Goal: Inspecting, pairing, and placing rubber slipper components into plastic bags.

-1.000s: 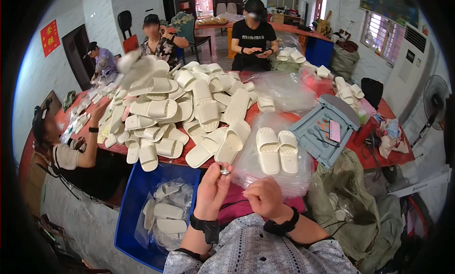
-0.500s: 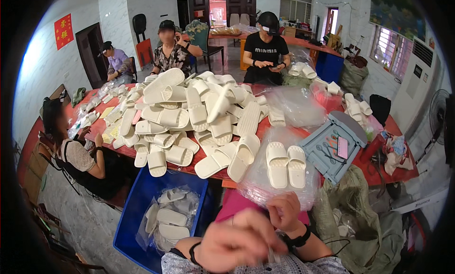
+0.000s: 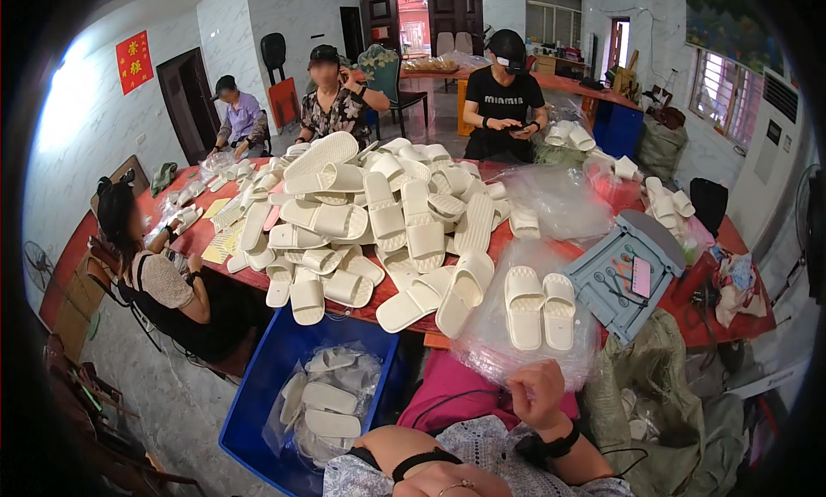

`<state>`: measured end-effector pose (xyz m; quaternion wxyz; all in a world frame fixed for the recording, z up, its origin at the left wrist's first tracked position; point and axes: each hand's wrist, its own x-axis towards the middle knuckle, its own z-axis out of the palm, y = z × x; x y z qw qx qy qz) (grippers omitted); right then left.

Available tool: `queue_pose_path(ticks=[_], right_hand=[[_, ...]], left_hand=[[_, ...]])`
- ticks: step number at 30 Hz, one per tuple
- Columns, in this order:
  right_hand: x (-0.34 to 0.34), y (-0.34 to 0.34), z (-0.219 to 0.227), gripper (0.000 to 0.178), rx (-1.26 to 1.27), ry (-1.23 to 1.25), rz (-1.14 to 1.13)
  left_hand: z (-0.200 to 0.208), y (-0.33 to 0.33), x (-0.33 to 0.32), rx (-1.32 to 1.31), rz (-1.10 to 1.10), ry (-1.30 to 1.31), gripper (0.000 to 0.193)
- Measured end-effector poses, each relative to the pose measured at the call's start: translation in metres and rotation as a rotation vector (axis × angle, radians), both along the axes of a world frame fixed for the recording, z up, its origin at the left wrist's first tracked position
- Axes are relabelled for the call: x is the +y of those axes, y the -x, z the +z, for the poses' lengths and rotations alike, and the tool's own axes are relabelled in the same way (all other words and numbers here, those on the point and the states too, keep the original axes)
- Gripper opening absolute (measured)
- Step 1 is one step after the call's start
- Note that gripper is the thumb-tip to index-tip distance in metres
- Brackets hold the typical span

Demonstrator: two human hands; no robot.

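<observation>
Feed as I receive it: room bright; white glare, left wall (image 3: 76, 101); daylight, barred window (image 3: 727, 97) and far doorway (image 3: 414, 22); fisheye bowing, red table (image 3: 245, 279); black corners; slippers (image 3: 525, 309) reasonably sharp.

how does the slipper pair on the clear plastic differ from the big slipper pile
The slipper pair is only two slippers; the slipper pile holds many. The pair lies neatly side by side, while the pile is a jumble at many angles. The pair rests on clear plastic; the pile spreads over the red table. Both are cream-white, with broad straps.
</observation>
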<state>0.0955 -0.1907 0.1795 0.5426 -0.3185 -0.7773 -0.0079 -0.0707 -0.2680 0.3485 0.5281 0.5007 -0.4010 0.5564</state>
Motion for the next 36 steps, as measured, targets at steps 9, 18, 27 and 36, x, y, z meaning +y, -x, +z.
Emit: queue_pose_path(ticks=[9, 18, 27, 36], right_hand=[[-0.001, 0.000, -0.005, 0.017, 0.003, 0.006, -0.005], [0.001, 0.001, -0.007, 0.015, 0.017, 0.010, 0.001], [-0.004, 0.004, -0.005, 0.014, 0.013, 0.010, -0.002], [-0.001, 0.004, -0.007, 0.014, 0.005, 0.006, 0.009]], left_hand=[[0.007, 0.002, 0.007, 0.001, 0.067, -0.069, 0.010], [0.007, 0.013, -0.002, 0.011, 0.158, -0.041, 0.009], [0.017, 0.026, 0.003, 0.041, 0.224, -0.110, 0.009], [0.015, 0.027, -0.010, -0.038, 0.328, -0.021, 0.010]])
